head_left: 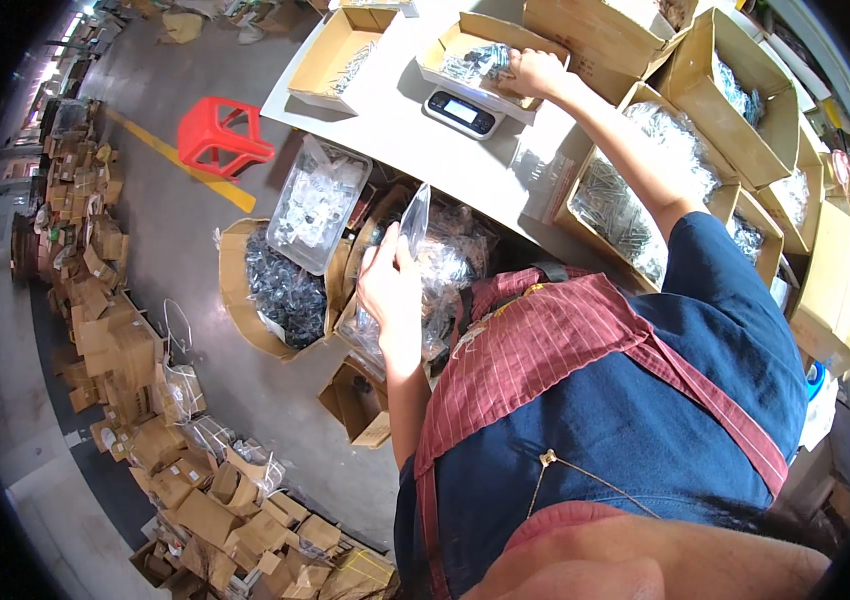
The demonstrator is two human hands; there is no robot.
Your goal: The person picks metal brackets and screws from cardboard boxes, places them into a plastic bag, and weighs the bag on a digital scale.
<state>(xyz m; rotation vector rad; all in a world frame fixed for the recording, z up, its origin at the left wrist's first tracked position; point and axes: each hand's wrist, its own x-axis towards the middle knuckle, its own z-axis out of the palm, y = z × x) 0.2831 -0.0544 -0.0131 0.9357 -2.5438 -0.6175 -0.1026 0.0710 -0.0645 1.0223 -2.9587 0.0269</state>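
My left hand [390, 285] is closed around a small clear plastic bag [416, 218], which stands up from the fingers over the bins beside the table. My right hand [537, 74] reaches far out over the white table into a shallow cardboard tray [455, 33]. Its fingers are curled down at a heap of small metal screws [480, 64]; what they grip is hidden. That tray appears to rest on a digital scale [463, 112], whose lit display faces me. A second cardboard tray [330, 50] with a few metal screws [352, 68] sits to its left.
Several cardboard boxes of bagged hardware [635, 195] line the table's right side. Flat clear bags [545, 180] lie on the table. A clear plastic bin [320, 205] and a box of dark bagged parts [285, 290] stand at the left, near a red stool [220, 137].
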